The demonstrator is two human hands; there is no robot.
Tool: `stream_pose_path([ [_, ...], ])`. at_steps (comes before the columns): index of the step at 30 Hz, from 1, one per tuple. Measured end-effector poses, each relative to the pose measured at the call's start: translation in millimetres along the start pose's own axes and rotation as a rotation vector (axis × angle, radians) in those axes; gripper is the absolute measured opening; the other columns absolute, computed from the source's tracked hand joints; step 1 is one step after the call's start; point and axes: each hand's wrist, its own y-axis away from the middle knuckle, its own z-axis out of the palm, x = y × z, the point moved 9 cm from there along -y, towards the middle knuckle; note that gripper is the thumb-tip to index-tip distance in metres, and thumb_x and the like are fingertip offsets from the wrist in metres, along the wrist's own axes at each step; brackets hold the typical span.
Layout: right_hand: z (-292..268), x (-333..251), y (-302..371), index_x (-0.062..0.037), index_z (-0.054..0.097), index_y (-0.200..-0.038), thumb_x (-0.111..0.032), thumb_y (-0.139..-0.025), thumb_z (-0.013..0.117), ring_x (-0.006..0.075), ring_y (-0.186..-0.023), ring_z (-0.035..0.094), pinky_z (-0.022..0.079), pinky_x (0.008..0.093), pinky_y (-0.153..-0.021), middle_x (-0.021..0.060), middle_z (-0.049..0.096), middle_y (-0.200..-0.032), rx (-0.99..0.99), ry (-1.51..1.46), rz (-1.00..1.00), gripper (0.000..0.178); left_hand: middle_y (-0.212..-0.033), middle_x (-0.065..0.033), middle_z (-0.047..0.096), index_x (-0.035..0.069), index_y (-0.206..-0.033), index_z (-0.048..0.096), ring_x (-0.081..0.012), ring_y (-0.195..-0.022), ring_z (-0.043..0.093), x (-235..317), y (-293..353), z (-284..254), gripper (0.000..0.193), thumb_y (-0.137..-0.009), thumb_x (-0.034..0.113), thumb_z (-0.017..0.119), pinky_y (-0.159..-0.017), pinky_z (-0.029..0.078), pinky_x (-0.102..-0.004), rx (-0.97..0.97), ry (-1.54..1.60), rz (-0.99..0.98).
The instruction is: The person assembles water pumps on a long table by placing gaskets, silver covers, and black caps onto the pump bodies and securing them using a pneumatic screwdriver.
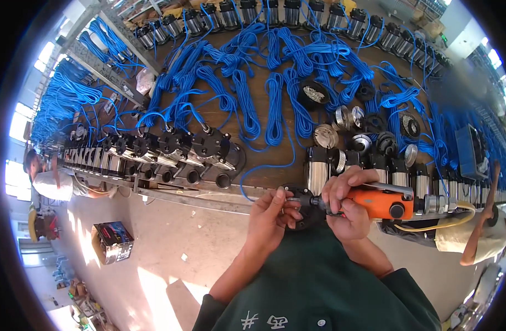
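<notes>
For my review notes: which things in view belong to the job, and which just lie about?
In use: orange pneumatic driver in right hand; black round part at left hand.

Lying about, seemingly: coiled blue cables; printed cardboard box on floor.

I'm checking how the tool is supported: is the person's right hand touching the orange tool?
Touching: the head view shows the right hand closed around the front part of the orange tool.

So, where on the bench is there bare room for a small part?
Beyond the left hand, bare bench lies between black-topped motors and steel cylinders; one blue cable crosses it. Coiled cables crowd behind, metal discs to the right.
</notes>
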Motion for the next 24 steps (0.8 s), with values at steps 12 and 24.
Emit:
stream_pose_path([
  [12, 9.4, 7.9, 5.4, -0.0061, 0.044, -0.105, -0.005, -0.085, 0.062, 0.0148, -0.059, 0.053, 0.047, 0.0313, -0.063, 0.0082, 0.051, -0.082, -0.037, 0.019, -0.041, 0.028, -0.087, -0.0121, 0.068, 0.000, -0.104, 0.059, -0.0188, -0.068, 0.069, -0.5, -4.0, -10.9, 0.028, -0.098, 0.027, 0.057, -0.050, 0.051, -0.0253, 0.060, 0.030, 0.053],
  [24, 15.8, 4.9, 15.0, -0.0037, 0.046, -0.106, -0.010, -0.079, 0.056, 0.0079, -0.058, 0.045, 0.042, 0.0270, -0.067, 0.0068, 0.047, -0.088, -0.156, 0.078, -0.064, 0.030, -0.075, -0.0091, 0.066, 0.001, -0.094, 0.057, -0.0164, -0.057, 0.065, -2.2, 7.4, -10.6, 0.027, -0.097, 0.028, 0.060, -0.045, 0.048, -0.0250, 0.064, -0.030, 0.042],
])
